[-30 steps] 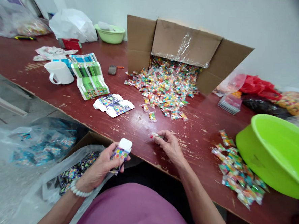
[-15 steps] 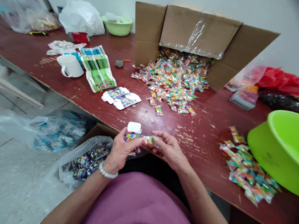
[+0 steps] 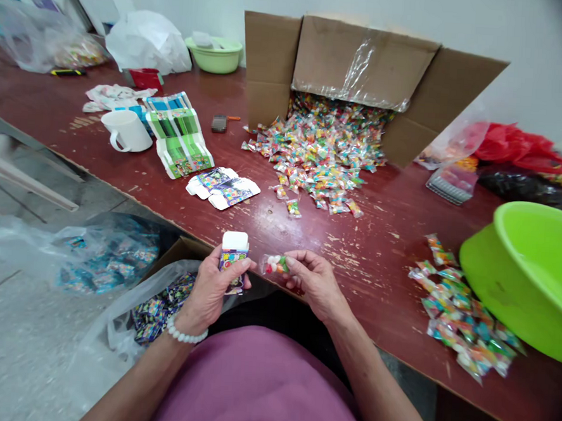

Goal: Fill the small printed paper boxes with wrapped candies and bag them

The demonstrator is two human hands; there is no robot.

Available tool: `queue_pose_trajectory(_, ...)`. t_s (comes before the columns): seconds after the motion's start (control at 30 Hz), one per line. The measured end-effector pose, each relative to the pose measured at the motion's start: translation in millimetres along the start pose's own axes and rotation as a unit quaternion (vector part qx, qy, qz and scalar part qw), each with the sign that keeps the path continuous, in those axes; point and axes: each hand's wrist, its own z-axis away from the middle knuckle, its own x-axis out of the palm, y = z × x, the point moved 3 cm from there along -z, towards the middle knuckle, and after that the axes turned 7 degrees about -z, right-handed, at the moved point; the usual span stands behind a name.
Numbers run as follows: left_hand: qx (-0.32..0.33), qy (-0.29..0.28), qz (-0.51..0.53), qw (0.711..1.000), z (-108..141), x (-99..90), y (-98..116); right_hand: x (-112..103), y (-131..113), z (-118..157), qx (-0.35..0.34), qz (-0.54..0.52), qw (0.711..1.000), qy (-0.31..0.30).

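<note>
My left hand point(image 3: 212, 291), with a pale bead bracelet at the wrist, grips a small purple printed carton point(image 3: 234, 260) whose white top flap stands up. Just right of it, my right hand point(image 3: 315, 282) pinches a clear candy packet point(image 3: 274, 264) by its right end. Red, white, orange and green sweets show through the wrapper. Carton and packet are apart, both at the table's front edge. Beyond them lie flat purple cartons point(image 3: 223, 188). A heap of similar candy packets point(image 3: 327, 150) spills from a cardboard box point(image 3: 366, 63) lying on its side.
A green basin point(image 3: 505, 275) stands at the right beside more candy packets point(image 3: 465, 317). At the left are a white mug point(image 3: 126, 131) and green carton sheets point(image 3: 183, 144). Below the table edge, plastic bags hold purple packets point(image 3: 161, 308) and blue packets point(image 3: 111, 263).
My hands have drawn apart: the left has moved left with the carton, and the right holds the candy packet clear of it. The view has shifted slightly.
</note>
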Motion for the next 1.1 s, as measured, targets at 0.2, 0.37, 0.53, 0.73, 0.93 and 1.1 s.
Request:
queue_pose_trajectory(0.2, -0.018, -0.070, -0.133, 0.989, 12.4, -18.4, 6.0, -0.3, -5.7, -4.1, -0.034, -0.013, 0.999, -0.001)
queue_pose_trajectory(0.37, -0.069, -0.208, -0.175, 0.960, 26.9, -14.0, 3.7, -1.2, -7.5, -6.1, -0.041, 0.016, 0.999, -0.021)
queue_pose_trajectory(0.53, -0.061, -0.234, -0.180, 0.954, 23.0, 4.2, 3.9, 1.9, -15.4, -0.6, -0.084, 0.166, 0.979, -0.079)
queue_pose_trajectory(0.73, -0.069, -0.234, -0.102, 0.964, 15.5, 21.0, -0.6, 11.8, -27.9, 0.2, -0.123, 0.159, 0.973, -0.114)
queue_pose_trajectory(0.93, -0.124, -0.167, 0.042, 0.977, 12.5, 18.8, -8.0, 2.2, -20.4, -4.7, -0.050, 0.069, 0.996, -0.038)
queue_pose_trajectory(1.1, -0.055, -0.173, 0.032, 0.983, 15.3, 25.5, -4.6, 21.1, -3.7, 3.2, 0.014, 0.030, 0.990, -0.139)
